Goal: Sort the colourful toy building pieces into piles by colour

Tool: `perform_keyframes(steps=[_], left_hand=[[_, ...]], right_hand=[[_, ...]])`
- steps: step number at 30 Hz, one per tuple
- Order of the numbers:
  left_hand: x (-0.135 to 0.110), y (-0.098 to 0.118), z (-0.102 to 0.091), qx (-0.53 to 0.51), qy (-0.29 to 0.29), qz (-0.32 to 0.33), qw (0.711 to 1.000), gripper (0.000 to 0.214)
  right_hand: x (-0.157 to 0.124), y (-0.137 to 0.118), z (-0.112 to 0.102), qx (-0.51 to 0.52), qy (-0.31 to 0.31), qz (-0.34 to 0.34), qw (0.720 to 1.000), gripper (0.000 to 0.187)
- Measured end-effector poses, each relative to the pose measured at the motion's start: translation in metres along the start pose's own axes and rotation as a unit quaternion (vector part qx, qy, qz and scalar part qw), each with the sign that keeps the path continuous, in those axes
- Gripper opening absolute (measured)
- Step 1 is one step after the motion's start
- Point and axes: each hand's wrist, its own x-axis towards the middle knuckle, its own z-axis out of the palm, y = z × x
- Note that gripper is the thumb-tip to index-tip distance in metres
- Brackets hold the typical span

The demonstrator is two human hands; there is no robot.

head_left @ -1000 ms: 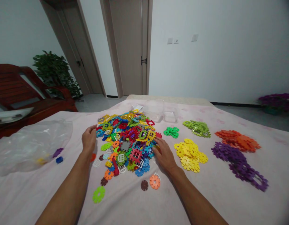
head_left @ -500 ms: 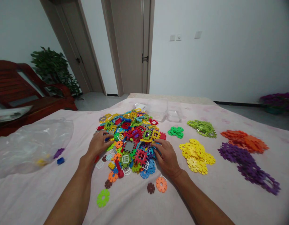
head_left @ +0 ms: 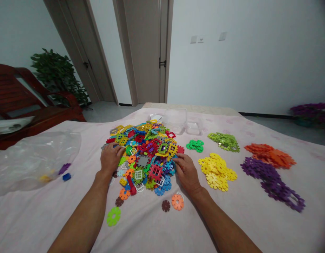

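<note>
A mixed heap of colourful plastic snowflake and window pieces point(head_left: 145, 154) lies on the pink-clothed table point(head_left: 162, 225). My left hand point(head_left: 111, 157) rests on the heap's left edge, fingers curled down onto the pieces. At the heap's right edge lies my right hand point(head_left: 185, 172), its fingertips tucked among blue and yellow pieces. What either hand grips is hidden. Sorted piles lie to the right: dark green point(head_left: 194, 145), light green point(head_left: 224, 141), yellow point(head_left: 216, 171), orange point(head_left: 270, 155) and purple point(head_left: 271, 181).
Loose pieces lie near me: a green one point(head_left: 113, 216), an orange one point(head_left: 177, 201), a brown one point(head_left: 166, 205). A clear plastic bag point(head_left: 33, 160) with a few pieces sits left. Clear tubs point(head_left: 183, 124) stand behind the heap. A wooden chair and plant are far left.
My left hand has moved from beside the heap's left edge in onto the pieces. My right hand stays at the right edge, shifted slightly. The camera has moved a little.
</note>
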Motion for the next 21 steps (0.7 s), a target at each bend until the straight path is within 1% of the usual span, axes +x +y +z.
perform_keyframes(steps=[3, 5, 6, 7, 8, 9, 11, 13, 15, 16, 18, 21], left_hand=[[0.002, 0.008, -0.004, -0.067, 0.093, -0.008, 0.993, 0.032], [0.004, 0.022, -0.010, -0.138, 0.143, -0.003, 0.980, 0.029], [0.004, 0.032, -0.014, -0.177, 0.154, 0.003, 0.972, 0.028], [0.003, 0.043, -0.017, -0.216, 0.150, 0.013, 0.965, 0.027], [0.002, 0.056, -0.021, -0.253, 0.130, 0.025, 0.958, 0.027], [-0.001, 0.070, -0.024, -0.287, 0.097, 0.042, 0.952, 0.027], [-0.009, 0.098, -0.028, -0.337, 0.016, 0.080, 0.938, 0.027], [-0.021, 0.123, -0.030, -0.365, -0.051, 0.113, 0.923, 0.027], [-0.032, 0.141, -0.029, -0.386, -0.091, 0.127, 0.909, 0.025], [-0.037, 0.147, -0.029, -0.396, -0.105, 0.127, 0.903, 0.024], [-0.045, 0.154, -0.027, -0.413, -0.123, 0.117, 0.895, 0.023], [-0.050, 0.157, -0.023, -0.432, -0.134, 0.077, 0.889, 0.026]], right_hand=[[0.001, -0.001, 0.000, 0.014, 0.010, 0.000, 1.000, 0.025], [0.001, -0.003, -0.001, 0.029, 0.013, -0.011, 0.999, 0.026], [0.002, -0.005, -0.001, 0.040, 0.012, -0.018, 0.999, 0.026], [0.002, -0.008, -0.001, 0.053, 0.008, -0.022, 0.998, 0.026], [0.002, -0.012, -0.001, 0.068, 0.002, -0.023, 0.997, 0.026], [0.002, -0.016, -0.001, 0.086, -0.007, -0.019, 0.996, 0.025], [0.001, -0.025, -0.001, 0.127, -0.025, 0.002, 0.992, 0.023], [0.000, -0.033, 0.000, 0.171, -0.043, 0.037, 0.984, 0.025], [0.000, -0.040, 0.001, 0.220, -0.056, 0.086, 0.970, 0.028], [0.000, -0.042, 0.001, 0.242, -0.058, 0.113, 0.962, 0.026], [0.002, -0.045, 0.001, 0.270, -0.049, 0.153, 0.950, 0.017], [0.003, -0.046, 0.001, 0.277, -0.033, 0.176, 0.944, 0.007]])
